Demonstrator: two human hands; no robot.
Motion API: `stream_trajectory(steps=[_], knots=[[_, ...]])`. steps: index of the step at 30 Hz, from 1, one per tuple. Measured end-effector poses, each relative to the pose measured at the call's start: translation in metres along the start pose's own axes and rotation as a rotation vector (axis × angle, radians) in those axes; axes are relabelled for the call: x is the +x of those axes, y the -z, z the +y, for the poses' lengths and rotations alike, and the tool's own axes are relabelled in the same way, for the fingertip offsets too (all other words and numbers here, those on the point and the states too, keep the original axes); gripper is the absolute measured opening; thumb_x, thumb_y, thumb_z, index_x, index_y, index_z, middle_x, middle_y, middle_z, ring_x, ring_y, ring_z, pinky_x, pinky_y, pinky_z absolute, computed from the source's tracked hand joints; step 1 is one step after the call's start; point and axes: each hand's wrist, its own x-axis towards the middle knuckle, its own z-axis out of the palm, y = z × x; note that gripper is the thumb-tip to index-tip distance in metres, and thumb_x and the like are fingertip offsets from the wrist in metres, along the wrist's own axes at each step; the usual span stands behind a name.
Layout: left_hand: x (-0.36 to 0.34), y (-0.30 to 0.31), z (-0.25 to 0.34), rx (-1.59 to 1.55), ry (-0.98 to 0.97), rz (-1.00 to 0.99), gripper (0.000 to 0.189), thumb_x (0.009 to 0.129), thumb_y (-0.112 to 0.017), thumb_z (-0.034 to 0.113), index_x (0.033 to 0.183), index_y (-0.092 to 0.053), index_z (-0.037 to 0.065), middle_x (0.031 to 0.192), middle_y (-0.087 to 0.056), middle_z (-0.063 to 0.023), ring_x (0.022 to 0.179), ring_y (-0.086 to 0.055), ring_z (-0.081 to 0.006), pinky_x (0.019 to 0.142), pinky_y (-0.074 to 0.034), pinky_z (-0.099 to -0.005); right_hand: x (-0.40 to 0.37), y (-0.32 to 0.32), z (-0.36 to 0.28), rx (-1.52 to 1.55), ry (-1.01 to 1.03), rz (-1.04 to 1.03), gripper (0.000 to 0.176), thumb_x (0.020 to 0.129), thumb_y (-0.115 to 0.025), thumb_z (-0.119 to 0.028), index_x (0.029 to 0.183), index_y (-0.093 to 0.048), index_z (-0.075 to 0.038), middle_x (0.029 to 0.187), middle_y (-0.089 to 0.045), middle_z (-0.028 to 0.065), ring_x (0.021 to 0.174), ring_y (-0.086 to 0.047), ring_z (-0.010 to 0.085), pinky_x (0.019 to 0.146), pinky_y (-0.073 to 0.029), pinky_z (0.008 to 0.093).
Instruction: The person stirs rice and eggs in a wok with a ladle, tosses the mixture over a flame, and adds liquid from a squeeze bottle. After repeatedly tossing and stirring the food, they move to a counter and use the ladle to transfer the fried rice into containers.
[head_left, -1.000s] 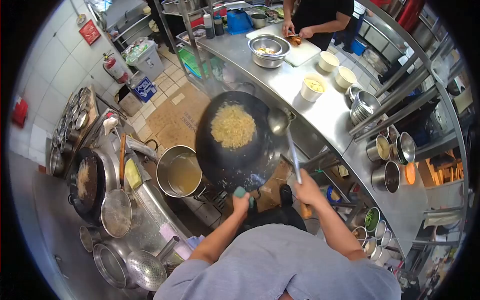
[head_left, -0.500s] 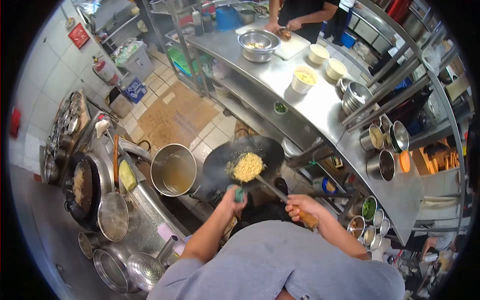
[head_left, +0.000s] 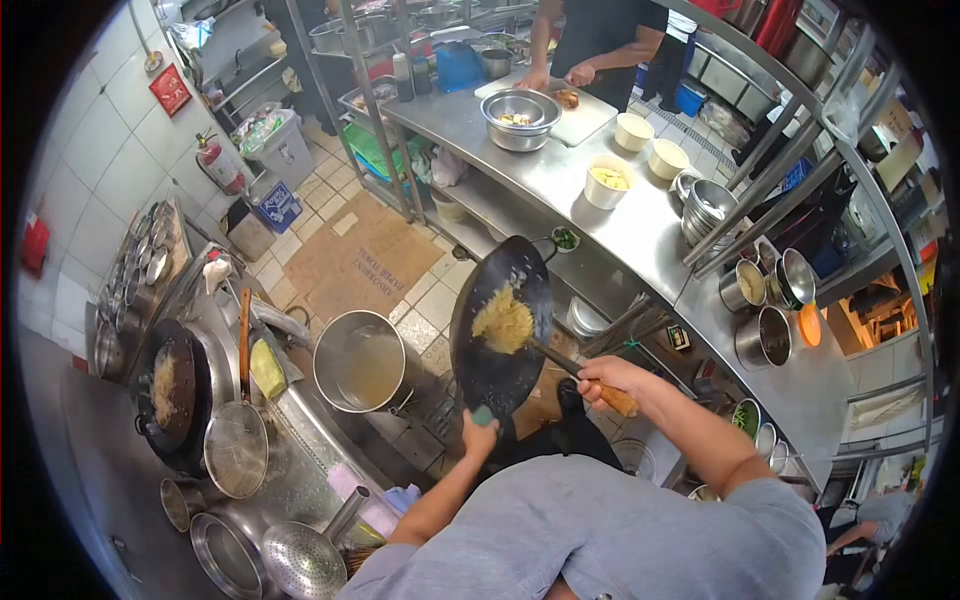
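Note:
My left hand (head_left: 480, 438) is closed on the near edge of a black wok (head_left: 497, 382), with a folded green cloth (head_left: 483, 415) in its grip. The wok hangs tilted in front of me, above the floor. A heap of yellow, grainy food like fried rice (head_left: 503, 322) lies in it, with loose bits scattered around. My right hand (head_left: 612, 377) grips a long-handled ladle (head_left: 560, 360) near its wooden end. The ladle's shaft reaches into the wok, and the food hides its head.
A large steel pot (head_left: 361, 398) stands left of the wok. Beyond it, a stove holds a second wok (head_left: 180, 385), a strainer (head_left: 237, 450) and a perforated ladle (head_left: 303, 560). Rightward runs a steel counter (head_left: 650, 235) with bowls. Across it, a co-worker's hands (head_left: 560, 78) work at a cutting board.
The wok has swung right and tilted, showing more of its inside. The food heap has spread out. My right hand has moved up and slightly right with the ladle.

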Motion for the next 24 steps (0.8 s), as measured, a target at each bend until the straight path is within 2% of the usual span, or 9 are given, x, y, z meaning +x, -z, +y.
stream_trajectory(steps=[1,2,3,5,8,13,17,20,24], knots=[[0.018,-0.007,0.005,-0.110,0.086,-0.033,0.055,0.072,-0.072,0.015,0.120,-0.049,0.002,0.106,-0.062,-0.0185,0.100,-0.061,-0.0337,0.086,-0.047,-0.0410,0.012,0.004,0.008,0.274,-0.013,-0.140,0.005,0.096,-0.050,-0.010,0.095,-0.045,-0.011,0.074,-0.052,0.0014,0.052,-0.047,0.0063,0.043,-0.039,0.0248],[0.063,-0.010,-0.027,-0.021,-0.017,-0.156,0.039,0.075,-0.069,0.015,0.108,-0.053,0.002,0.097,-0.064,-0.0146,0.090,-0.063,-0.0317,0.080,-0.049,-0.0404,0.024,0.007,0.019,0.384,-0.033,-0.212,0.007,0.098,-0.050,-0.012,0.094,-0.044,-0.013,0.075,-0.051,0.0008,0.052,-0.045,0.0059,0.044,-0.036,0.0236],[0.054,-0.001,0.033,-0.215,0.269,-0.204,0.024,0.077,-0.066,0.014,0.097,-0.057,0.004,0.089,-0.063,-0.0113,0.080,-0.063,-0.0263,0.068,-0.051,-0.0400,0.027,0.006,0.030,0.388,-0.030,-0.219,0.007,0.098,-0.050,-0.012,0.094,-0.044,-0.013,0.075,-0.051,0.0008,0.052,-0.045,0.0059,0.044,-0.036,0.0236],[0.065,0.008,0.066,-0.509,0.745,-0.250,0.010,0.081,-0.062,0.016,0.084,-0.056,0.009,0.074,-0.059,-0.0069,0.061,-0.059,-0.0215,0.051,-0.049,-0.0377,0.034,-0.002,0.052,0.476,0.012,-0.323,0.009,0.099,-0.049,-0.014,0.093,-0.043,-0.014,0.075,-0.050,0.0003,0.052,-0.044,0.0060,0.045,-0.035,0.0228],[0.037,0.026,0.090,-0.620,0.884,-0.395,0.014,0.085,-0.058,0.022,0.076,-0.053,0.012,0.062,-0.052,-0.0040,0.048,-0.052,-0.0194,0.041,-0.045,-0.0357,-0.028,-0.010,0.074,0.284,0.154,-0.254,0.009,0.101,-0.047,-0.016,0.110,-0.048,-0.014,0.074,-0.048,-0.0003,0.051,-0.042,0.0065,0.046,-0.035,0.0226],[0.015,0.025,0.097,-0.668,0.818,-0.359,0.014,0.085,-0.058,0.020,0.075,-0.052,0.012,0.060,-0.053,-0.0031,0.045,-0.052,-0.0169,0.040,-0.046,-0.0296,-0.047,0.016,0.125,0.193,0.172,-0.151,0.037,0.102,-0.047,-0.024,0.139,-0.041,-0.018,0.071,-0.044,-0.0018,0.049,-0.041,0.0062,0.045,-0.036,0.0235],[0.023,0.019,0.091,-0.748,0.812,-0.376,0.012,0.085,-0.058,0.017,0.076,-0.053,0.011,0.062,-0.055,-0.0026,0.048,-0.055,-0.0156,0.042,-0.049,-0.0277,-0.044,0.007,0.109,0.276,0.173,-0.082,0.027,0.103,-0.045,-0.026,0.129,-0.046,-0.019,0.069,-0.042,-0.0020,0.047,-0.038,0.0061,0.043,-0.034,0.0233],[0.009,0.016,0.116,-0.704,0.756,-0.373,0.010,0.085,-0.059,0.017,0.079,-0.053,0.011,0.067,-0.057,-0.0028,0.051,-0.057,-0.0162,0.044,-0.050,-0.0278,-0.031,0.030,0.101,0.251,0.192,-0.128,0.010,0.104,-0.042,-0.024,0.109,-0.046,-0.016,0.071,-0.044,-0.0022,0.047,-0.037,0.0055,0.043,-0.036,0.0236],[0.008,0.019,0.129,-0.703,0.734,-0.352,0.012,0.085,-0.059,0.019,0.082,-0.051,0.011,0.067,-0.054,-0.0035,0.053,-0.055,-0.0163,0.045,-0.047,-0.0275,-0.053,0.068,0.061,0.232,0.266,-0.146,0.007,0.102,-0.045,-0.022,0.103,-0.045,-0.016,0.070,-0.044,-0.0016,0.047,-0.038,0.0055,0.041,-0.035,0.0237]])
